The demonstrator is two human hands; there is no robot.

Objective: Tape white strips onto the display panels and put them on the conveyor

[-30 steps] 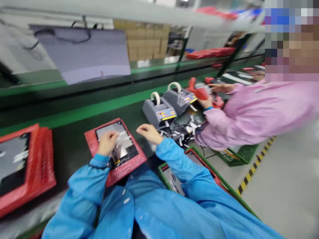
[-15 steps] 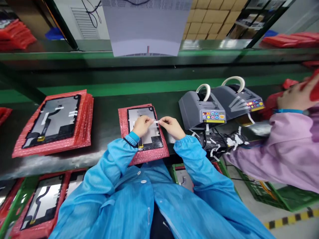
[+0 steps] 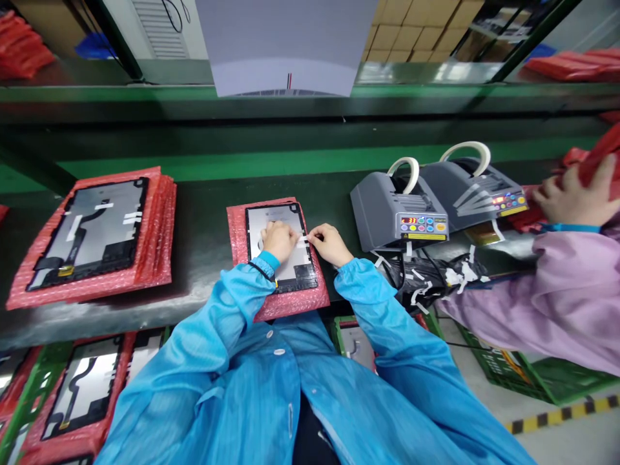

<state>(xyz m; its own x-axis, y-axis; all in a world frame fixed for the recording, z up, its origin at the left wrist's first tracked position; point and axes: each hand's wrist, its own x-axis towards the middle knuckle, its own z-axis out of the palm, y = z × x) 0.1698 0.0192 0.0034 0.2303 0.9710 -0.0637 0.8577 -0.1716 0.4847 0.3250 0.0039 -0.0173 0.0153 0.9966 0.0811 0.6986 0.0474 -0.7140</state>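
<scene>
Head view: dark green-edged bench (image 3: 203, 213), cardboard boxes (image 3: 407, 29) behind; both hands pinch white tape (image 3: 303, 239) over a panel (image 3: 285, 248).

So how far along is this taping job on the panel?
Several white tape strips already sit on the black-framed panel on its red bubble-wrap sleeve. Both hands, left and right, are pressing another strip. The stack of similar panels lies beside it.

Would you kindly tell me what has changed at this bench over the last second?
The right hand came in from the tape dispensers to meet the left hand, and both now hold a white tape strip low against the panel, lower than half a second ago. The view also swung to face the bench squarely. The panel, its red bubble wrap and the stack on the left stayed put.
</scene>
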